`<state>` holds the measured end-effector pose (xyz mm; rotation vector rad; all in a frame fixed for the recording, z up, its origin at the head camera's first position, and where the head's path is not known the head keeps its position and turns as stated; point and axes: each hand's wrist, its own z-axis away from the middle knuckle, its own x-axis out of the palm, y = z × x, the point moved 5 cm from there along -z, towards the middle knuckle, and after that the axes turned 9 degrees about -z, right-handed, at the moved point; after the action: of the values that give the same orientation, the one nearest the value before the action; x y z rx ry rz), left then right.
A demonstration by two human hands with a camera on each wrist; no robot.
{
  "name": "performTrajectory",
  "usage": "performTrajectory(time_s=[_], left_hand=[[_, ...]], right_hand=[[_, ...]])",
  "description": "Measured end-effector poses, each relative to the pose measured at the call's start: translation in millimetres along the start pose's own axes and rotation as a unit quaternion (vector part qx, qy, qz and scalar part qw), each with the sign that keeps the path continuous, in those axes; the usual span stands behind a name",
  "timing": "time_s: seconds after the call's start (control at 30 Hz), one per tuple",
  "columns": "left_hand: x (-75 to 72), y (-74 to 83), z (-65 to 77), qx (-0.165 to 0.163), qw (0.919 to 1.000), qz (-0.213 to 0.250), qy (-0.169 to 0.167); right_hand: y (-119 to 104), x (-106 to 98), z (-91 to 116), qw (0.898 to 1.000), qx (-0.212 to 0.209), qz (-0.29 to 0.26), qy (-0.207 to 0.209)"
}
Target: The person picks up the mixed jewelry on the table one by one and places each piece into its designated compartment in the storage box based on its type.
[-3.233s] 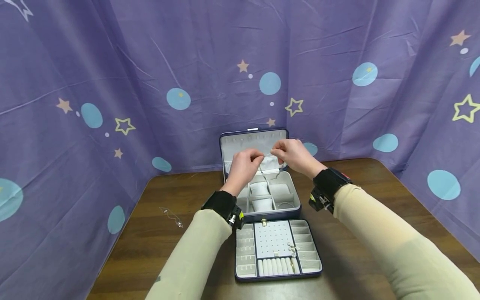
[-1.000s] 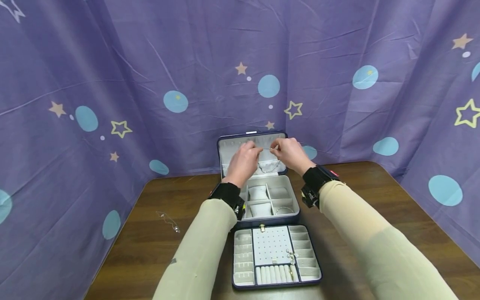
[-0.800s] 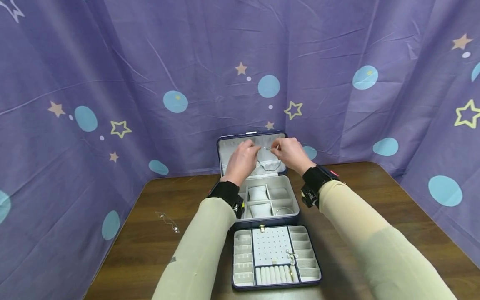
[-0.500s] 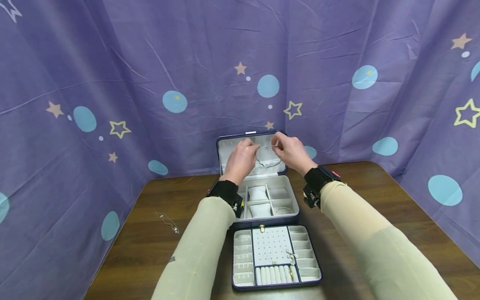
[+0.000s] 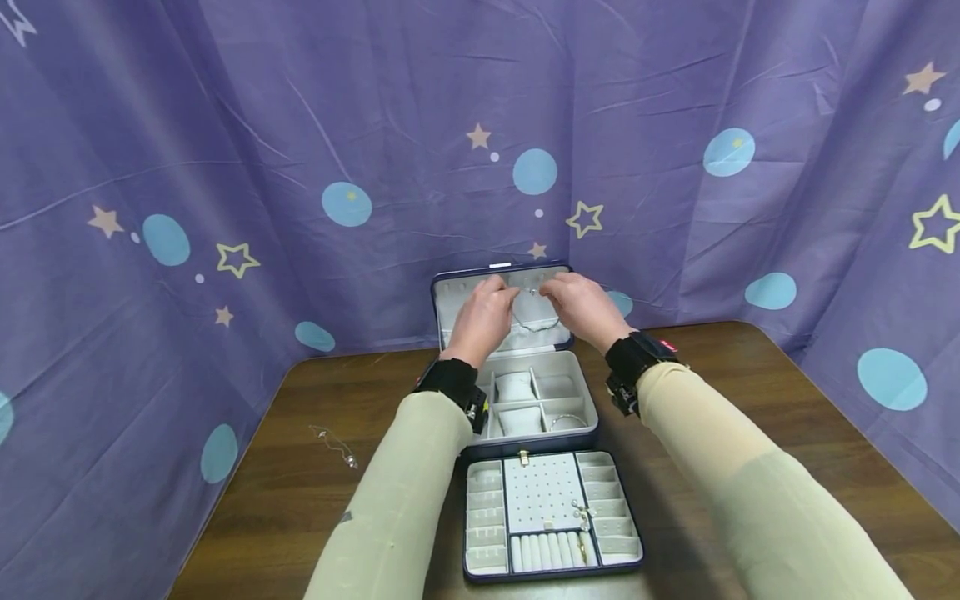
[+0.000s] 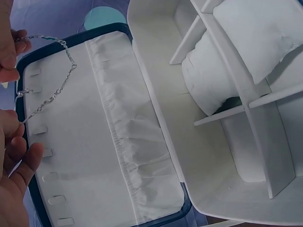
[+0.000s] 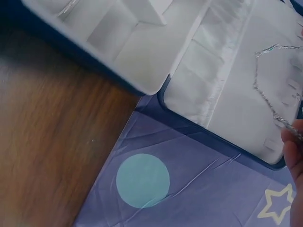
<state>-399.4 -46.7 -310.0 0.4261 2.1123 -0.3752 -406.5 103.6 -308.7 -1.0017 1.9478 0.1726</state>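
A thin silver chain bracelet (image 5: 536,329) hangs in a loop between my two hands, in front of the raised lid. My left hand (image 5: 482,318) pinches one end; in the left wrist view this hand (image 6: 16,156) is the lower one. The other end is pinched by my right hand (image 5: 585,308), partly cut off at the edge of the right wrist view. Small links of the bracelet (image 6: 26,91) show between the fingertips. Behind stands the open jewelry box lid (image 6: 75,118), with a row of tabs and a gathered pocket. Whether the ends touch is hidden.
White pillows (image 5: 515,386) and another bracelet (image 5: 567,419) sit in the box's compartments. In front lies a tray (image 5: 540,492) with earrings and a ring roll. A necklace (image 5: 335,446) lies on the wooden table (image 5: 300,500) at left. A purple curtain (image 5: 420,125) surrounds it.
Both hands have risen slightly since the first frame, still with the bracelet between them. The right fingers have shifted around its end, and the loop hangs before the lid instead of over the compartments.
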Motion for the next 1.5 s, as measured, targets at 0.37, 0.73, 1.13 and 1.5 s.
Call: performTrajectory(time_s=[0.37, 0.73, 1.13, 1.5], left_hand=[[-1.3, -0.1, -5.1, -0.007, 0.9994, -0.033, -0.012], [-1.3, -0.9, -9.8, -0.028, 0.9985, -0.031, -0.036], [5.9, -1.8, -12.8, -0.055, 0.9928, -0.041, -0.098], [9.6, -1.3, -13.5, -0.055, 0.9924, -0.041, -0.102]], right_hand=[[-6.1, 4.8, -5.3, 0.996, -0.001, 0.09, -0.02], [-7.3, 7.9, -9.4, 0.994, 0.019, 0.099, -0.05], [-5.2, 16.4, -14.4, 0.989, 0.075, 0.078, -0.105], [2.0, 23.7, -12.3, 0.974, 0.161, 0.015, -0.156]])
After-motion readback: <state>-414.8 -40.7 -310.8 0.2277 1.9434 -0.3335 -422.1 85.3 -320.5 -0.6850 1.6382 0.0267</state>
